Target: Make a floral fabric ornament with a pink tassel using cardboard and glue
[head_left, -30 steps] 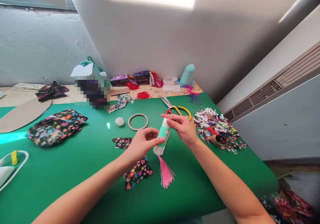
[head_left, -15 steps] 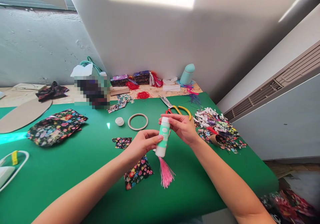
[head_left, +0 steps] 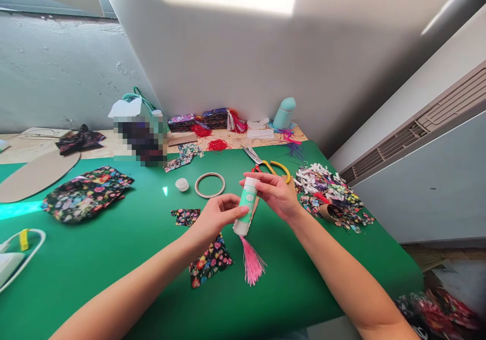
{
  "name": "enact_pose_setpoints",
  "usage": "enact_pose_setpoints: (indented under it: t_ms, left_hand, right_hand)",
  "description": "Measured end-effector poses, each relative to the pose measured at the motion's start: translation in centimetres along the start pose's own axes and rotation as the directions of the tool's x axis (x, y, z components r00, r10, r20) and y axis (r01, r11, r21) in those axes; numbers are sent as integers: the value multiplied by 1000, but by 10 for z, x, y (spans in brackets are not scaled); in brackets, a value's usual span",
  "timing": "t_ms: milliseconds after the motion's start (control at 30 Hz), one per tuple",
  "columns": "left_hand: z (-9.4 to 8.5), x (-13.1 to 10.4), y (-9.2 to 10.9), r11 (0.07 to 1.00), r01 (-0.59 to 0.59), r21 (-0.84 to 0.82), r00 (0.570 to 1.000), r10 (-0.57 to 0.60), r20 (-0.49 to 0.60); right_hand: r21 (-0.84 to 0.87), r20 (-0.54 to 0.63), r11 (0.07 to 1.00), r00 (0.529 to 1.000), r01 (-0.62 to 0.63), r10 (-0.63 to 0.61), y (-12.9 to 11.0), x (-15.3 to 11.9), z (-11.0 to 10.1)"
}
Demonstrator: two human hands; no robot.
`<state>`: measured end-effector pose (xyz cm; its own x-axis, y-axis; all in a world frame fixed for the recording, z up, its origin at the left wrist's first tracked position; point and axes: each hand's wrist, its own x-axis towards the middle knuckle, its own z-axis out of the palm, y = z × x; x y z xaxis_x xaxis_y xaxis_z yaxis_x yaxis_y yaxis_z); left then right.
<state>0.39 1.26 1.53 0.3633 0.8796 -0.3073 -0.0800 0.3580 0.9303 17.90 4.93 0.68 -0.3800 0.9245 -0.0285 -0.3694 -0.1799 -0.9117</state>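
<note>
**Green-and-white cylindrical plastic tube (head_left: pixel 247 201) tilted anew between 2 hands.**

Head view. The tube is raised over the smooth green mat (head_left: pixel 94 249), its upper end leaning slightly away to the right. The left hand (head_left: pixel 212 218) grasps its lower part, thumb across the front; the right hand (head_left: pixel 280 195) pinches the white upper end, fingers curled about it. Relative to the frame 0.5 s earlier, the lower end is shifted slightly to the left and the printed label is turned, its lettering less legible. More of a tan, pale-edged strip (head_left: pixel 255 213) is exposed along the tube's right side. The change appears to be a small adjustment of angle, with both grasps preserved; whether the strip is also gripped cannot be told.

Just below the tube, a pink thread tassel (head_left: pixel 252 266) fans out, unchanged in position; its attachment is hidden. To the left, a black floral fabric piece (head_left: pixel 210 264) lies partly beneath the left forearm, also unchanged. Beyond the hands, a small white round cap (head_left: pixel 182 184) rests beside a pale flat ring (head_left: pixel 196 187), and metal scissors with yellow handles (head_left: pixel 269 166) lie near the right hand. Their arrangement matches the earlier frame.
</note>
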Motion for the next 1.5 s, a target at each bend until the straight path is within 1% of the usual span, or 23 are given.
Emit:
enact_pose_setpoints:
  t_ms: [167,267,367,400,467,533,567,600,633,667,733,767,800,833,867,933,1033,1100,1200,1267,1367,1433,1500]
  left_hand:
    - [2,1,-1,998,-26,54,998,29,-48]
    - [2,0,-2,997,-33,77,998,37,-51]
    - [2,1,-5,990,-66,122,996,73,-53]
    - [2,1,-6,987,-80,140,994,90,-63]
    - [1,3,-7,975,-119,189,986,138,-91]
    - [0,2,-8,942,-175,285,970,214,-111]
    - [0,1,-8,909,-210,360,957,267,-116]
    - [0,-1,-8,857,-243,454,937,329,-119]
    - [0,-3,-9,782,-269,563,912,395,-114]
    - [2,-7,-10,676,-279,682,877,469,-106]
    - [6,-16,-15,380,-258,888,826,564,-1]
    - [9,-21,-19,213,-254,943,833,543,102]
    - [13,-26,-24,64,-251,966,855,483,190]
    - [16,-30,-29,-41,-262,964,882,397,256]
    - [20,-34,-35,-106,-278,955,895,333,297]
    - [25,-40,-46,-156,-287,945,920,231,317]
    - [27,-41,-57,-168,-279,946,941,149,304]
    - [27,-39,-62,-168,-276,947,943,145,300]
    - [27,-36,-67,-187,-287,939,927,191,322]
    - [27,-34,-69,-211,-299,931,913,222,343]
    - [26,-32,-71,-243,-309,919,892,260,369]
    - [26,-31,-72,-257,-312,915,880,284,380]
    - [24,-29,-73,-262,-315,912,874,296,386]
  right_hand:
    - [-26,-98,999,995,-36,34,0,1,3]
    - [-54,-140,998,990,-25,17,2,2,3]
    - [-54,-159,998,987,-13,5,4,2,3]
    - [-62,-142,998,990,-12,3,5,2,4]
    - [-103,-59,994,998,-27,21,6,1,6]
    - [-155,20,987,999,-33,36,8,1,6]
    - [-172,28,985,999,-27,33,8,2,5]
    - [-179,3,984,1000,-15,16,7,2,3]
    - [-179,-50,984,999,3,-12,6,3,0]
    - [-175,-118,984,992,25,-47,4,4,-3]
    - [-169,-254,983,961,65,-108,0,7,-13]
    - [-174,-302,980,943,92,-142,-1,9,-18]
    - [-184,-325,978,933,100,-157,-2,10,-23]
    - [-195,-332,975,928,106,-168,-3,11,-26]
    - [-209,-325,972,929,111,-176,-2,12,-29]
    - [-240,-286,963,939,121,-190,-1,13,-31]
    - [-283,-205,948,957,145,-207,2,13,-30]
    - [-290,-153,948,972,130,-180,1,11,-28]
    - [-344,-69,933,988,103,-135,-3,7,-28]
    - [-454,15,883,992,117,-124,-4,4,-29]
    - [-618,165,769,983,162,-75,-6,0,-30]
    - [-681,278,699,960,218,-29,-6,-1,-29]
    - [-715,398,626,918,310,0,-7,-2,-28]
